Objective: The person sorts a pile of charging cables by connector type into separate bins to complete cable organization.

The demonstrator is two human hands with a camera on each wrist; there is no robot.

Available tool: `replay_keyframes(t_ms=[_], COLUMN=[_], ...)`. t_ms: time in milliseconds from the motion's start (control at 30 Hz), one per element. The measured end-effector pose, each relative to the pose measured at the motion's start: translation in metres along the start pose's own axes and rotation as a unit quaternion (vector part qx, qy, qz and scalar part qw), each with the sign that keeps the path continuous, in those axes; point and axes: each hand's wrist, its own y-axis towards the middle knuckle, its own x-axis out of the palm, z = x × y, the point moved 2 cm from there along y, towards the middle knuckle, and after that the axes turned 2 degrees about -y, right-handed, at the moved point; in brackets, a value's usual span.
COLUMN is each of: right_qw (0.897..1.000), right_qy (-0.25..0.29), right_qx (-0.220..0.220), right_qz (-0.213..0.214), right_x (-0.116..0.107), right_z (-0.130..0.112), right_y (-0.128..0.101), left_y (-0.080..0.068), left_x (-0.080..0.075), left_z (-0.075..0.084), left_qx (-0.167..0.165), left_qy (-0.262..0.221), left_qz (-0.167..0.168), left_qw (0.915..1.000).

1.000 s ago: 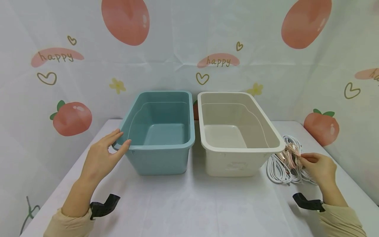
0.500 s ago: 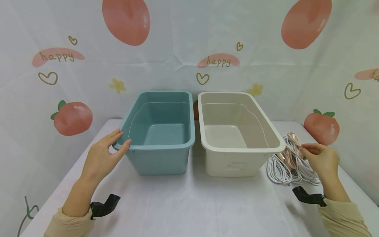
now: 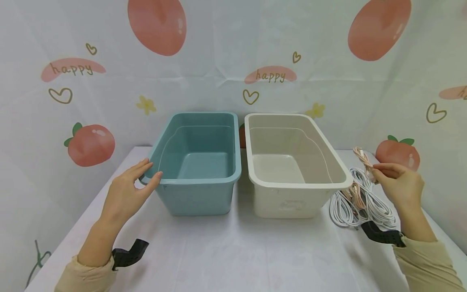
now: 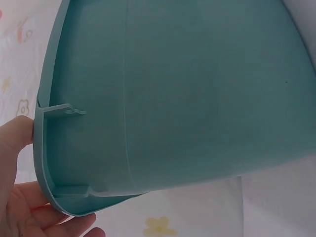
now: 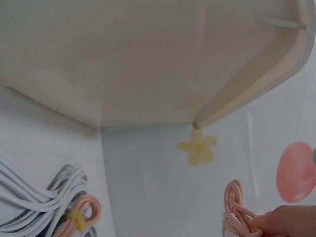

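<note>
My left hand [image 3: 125, 194] rests on the near left corner of a blue plastic bin [image 3: 200, 198], thumb and fingers spread along the rim. The left wrist view has that thumb touching the outer edge of the bin. At the right, my right hand [image 3: 403, 186] pinches a bundled pinkish cable [image 3: 361, 156], raised above a pile of coiled white cables [image 3: 379, 209]. Another pink cable bundle [image 5: 89, 210], bound with a yellow tie, lies among the white coils in the right wrist view. The held cable's lower part is partly hidden by my fingers.
A cream bin [image 3: 284, 202] stands right of the blue one, a narrow gap between them. Its front right rim overhangs the cable pile. Both bins have bare floors, on a white-covered table [image 3: 237, 255], with a printed cloth backdrop [image 3: 211, 52] behind.
The right hand has risen and moved slightly right, lifting the pinkish cable out of the pile. The left hand keeps its place on the blue bin.
</note>
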Motion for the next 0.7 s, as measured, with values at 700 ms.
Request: replay_keyframes(t_ms=[700], right_qw=[0.996], right_qy=[0.078], right_qx=[-0.043], right_qz=[0.022], right_x=[-0.008], right_z=[-0.037], right_y=[0.004], left_y=[0.000], left_x=[0.000], left_z=[0.001], left_qx=[0.001], left_qy=[-0.001], left_qz=[0.003], left_qw=[1.0000])
